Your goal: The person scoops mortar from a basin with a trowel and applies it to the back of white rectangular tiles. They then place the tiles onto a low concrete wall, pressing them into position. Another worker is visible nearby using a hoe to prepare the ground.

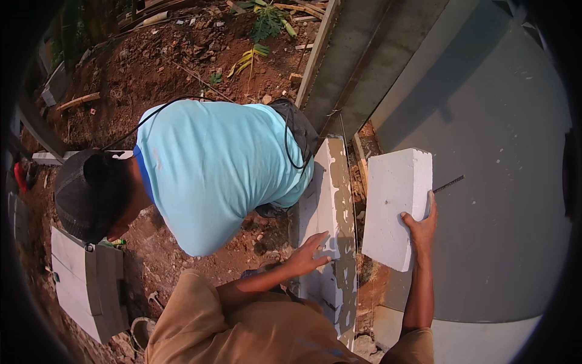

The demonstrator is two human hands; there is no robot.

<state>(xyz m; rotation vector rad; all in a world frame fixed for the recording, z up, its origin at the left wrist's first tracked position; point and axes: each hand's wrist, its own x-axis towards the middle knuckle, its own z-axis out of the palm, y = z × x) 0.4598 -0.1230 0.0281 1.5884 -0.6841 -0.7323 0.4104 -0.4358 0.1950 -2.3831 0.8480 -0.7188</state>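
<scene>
My right hand (421,227) grips the right edge of a white lightweight concrete block (391,203), its thumb on the broad face. The block is tilted, to the right of a low wall of white blocks (318,209). Grey-brown mortar (344,227) lies in patches along the wall's top. My left hand (310,255) is open with fingers apart, at the wall's left side; whether it touches the wall I cannot tell. A thin string (344,130) runs down from the column toward the wall.
A co-worker in a light blue shirt (212,164) bends over close on my left. Several white blocks (76,282) are stacked beyond, near a bucket (142,330). A concrete column (364,67) stands ahead. A steel bar (450,184) juts out beside the held block, before a grey surface (485,230).
</scene>
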